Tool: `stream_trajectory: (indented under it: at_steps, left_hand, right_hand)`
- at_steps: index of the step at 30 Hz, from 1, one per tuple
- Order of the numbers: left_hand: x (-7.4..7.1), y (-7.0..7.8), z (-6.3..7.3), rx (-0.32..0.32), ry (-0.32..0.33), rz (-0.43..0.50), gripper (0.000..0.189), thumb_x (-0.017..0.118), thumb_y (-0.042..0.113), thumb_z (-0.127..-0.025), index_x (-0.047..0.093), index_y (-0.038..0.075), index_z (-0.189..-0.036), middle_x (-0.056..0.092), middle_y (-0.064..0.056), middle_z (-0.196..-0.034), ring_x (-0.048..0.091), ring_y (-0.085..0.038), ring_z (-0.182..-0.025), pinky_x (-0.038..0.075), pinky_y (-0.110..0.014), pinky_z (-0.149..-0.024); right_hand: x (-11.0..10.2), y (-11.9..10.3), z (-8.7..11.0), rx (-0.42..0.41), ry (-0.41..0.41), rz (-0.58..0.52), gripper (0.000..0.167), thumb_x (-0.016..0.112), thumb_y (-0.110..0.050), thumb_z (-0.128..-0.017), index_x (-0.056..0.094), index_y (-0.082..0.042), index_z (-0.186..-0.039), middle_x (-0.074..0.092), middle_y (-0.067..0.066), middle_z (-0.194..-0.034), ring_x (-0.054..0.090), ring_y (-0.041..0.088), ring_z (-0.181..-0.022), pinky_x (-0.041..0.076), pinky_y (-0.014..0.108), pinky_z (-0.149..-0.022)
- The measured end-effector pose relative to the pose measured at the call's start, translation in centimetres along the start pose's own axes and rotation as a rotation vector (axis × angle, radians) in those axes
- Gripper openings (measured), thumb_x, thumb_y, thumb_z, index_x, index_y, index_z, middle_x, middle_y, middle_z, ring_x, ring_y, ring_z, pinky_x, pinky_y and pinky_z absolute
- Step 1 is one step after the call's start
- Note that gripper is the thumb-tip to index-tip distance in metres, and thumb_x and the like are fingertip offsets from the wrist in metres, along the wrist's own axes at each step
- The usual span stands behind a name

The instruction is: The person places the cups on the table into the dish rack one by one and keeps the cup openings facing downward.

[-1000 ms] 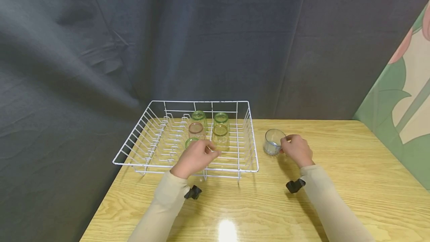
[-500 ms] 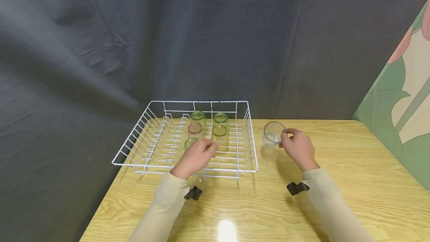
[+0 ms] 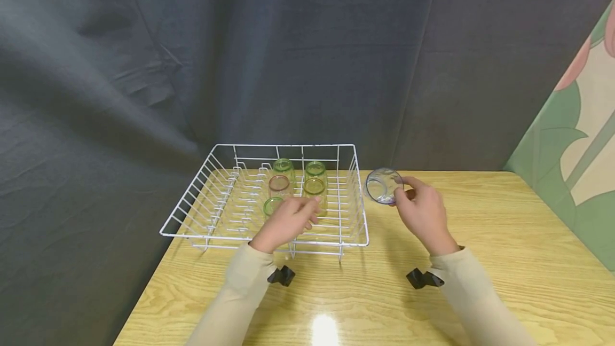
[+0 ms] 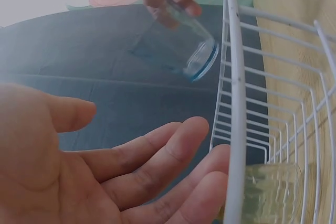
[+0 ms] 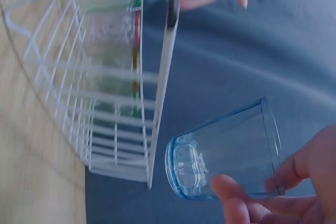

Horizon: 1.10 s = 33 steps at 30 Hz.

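Note:
My right hand (image 3: 423,215) pinches a clear, bluish drinking glass (image 3: 384,186) at its rim, thumb and fingers on its side. The glass is tilted and held up off the table, just right of a white wire dish rack (image 3: 361,196). In the right wrist view its thick base points toward the rack and its mouth toward my palm. Over the front of the rack, my left hand (image 3: 288,220) holds nothing, its fingers loosely bent and apart in the left wrist view. It partly covers a green glass (image 3: 273,204) and overlaps a yellow glass (image 3: 314,188).
Behind these in the rack stand a pink glass (image 3: 280,183) and two green glasses, one at left (image 3: 283,165) and one at right (image 3: 315,167), all upside down. The rack rests on a wooden table (image 3: 365,292). A dark curtain (image 3: 307,57) hangs behind.
My right hand has raised the glass from the table, tipped it and carried it left toward the rack. The left hand has shifted slightly right, its fingers spreading.

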<state>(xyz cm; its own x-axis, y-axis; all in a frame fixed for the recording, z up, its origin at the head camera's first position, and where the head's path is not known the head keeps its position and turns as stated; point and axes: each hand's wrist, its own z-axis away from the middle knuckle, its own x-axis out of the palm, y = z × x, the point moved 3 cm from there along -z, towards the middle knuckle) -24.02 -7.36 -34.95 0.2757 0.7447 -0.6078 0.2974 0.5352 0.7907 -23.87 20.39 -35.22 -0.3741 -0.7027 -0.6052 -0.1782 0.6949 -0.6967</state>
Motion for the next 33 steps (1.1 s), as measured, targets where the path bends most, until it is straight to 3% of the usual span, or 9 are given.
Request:
stream_trajectory:
  at_steps: [8,12,19,26,33]
  left_hand:
    - [0.8,1.0,-0.7,-0.038,-0.032,0.025,0.061,0.031,0.049,-0.108,0.072,0.003,-0.104,0.074,-0.008,-0.09,0.07,-0.022,-0.076,0.056,-0.032,-0.072]
    - [1.1,1.2,-1.1,-0.06,-0.04,0.03,0.065,0.03,0.054,-0.107,0.073,0.006,-0.096,0.073,-0.005,-0.084,0.071,-0.028,-0.076,0.055,-0.033,-0.07]
    - [1.4,0.7,-1.7,-0.107,-0.052,0.119,0.077,0.031,0.065,-0.102,0.073,0.002,-0.086,0.073,-0.007,-0.075,0.071,-0.029,-0.069,0.057,-0.039,-0.062]
    - [1.6,0.2,-2.1,-0.143,-0.097,0.186,0.082,0.034,0.068,-0.1,0.071,-0.002,-0.079,0.071,-0.01,-0.071,0.069,-0.028,-0.064,0.054,-0.032,-0.053]
    - [1.1,0.0,-2.2,-0.212,-0.094,0.204,0.077,0.038,0.069,-0.098,0.072,0.002,-0.082,0.073,-0.015,-0.08,0.07,-0.027,-0.068,0.057,-0.038,-0.059]
  right_hand:
    - [0.9,-2.6,1.7,-0.061,-0.065,-0.041,0.034,0.052,-0.014,-0.094,0.068,-0.002,-0.121,0.074,0.01,-0.078,0.055,0.014,-0.055,0.042,0.03,-0.049]
    - [1.6,-3.4,2.4,-0.076,-0.114,-0.067,0.033,0.052,-0.013,-0.094,0.068,-0.004,-0.121,0.073,0.007,-0.077,0.052,0.014,-0.051,0.04,0.029,-0.047]
    - [2.6,-4.2,3.5,-0.126,-0.163,-0.123,0.031,0.056,-0.01,-0.095,0.067,-0.004,-0.123,0.073,0.003,-0.076,0.055,0.011,-0.051,0.042,0.028,-0.044]
    - [2.9,-4.7,4.0,-0.18,-0.185,-0.134,0.031,0.059,-0.008,-0.094,0.066,-0.004,-0.125,0.074,0.001,-0.077,0.058,0.009,-0.055,0.045,0.027,-0.046]
    - [2.9,-4.9,4.1,-0.279,-0.187,-0.118,0.034,0.064,-0.01,-0.094,0.066,-0.012,-0.127,0.075,-0.001,-0.081,0.062,0.009,-0.062,0.047,0.027,-0.05]
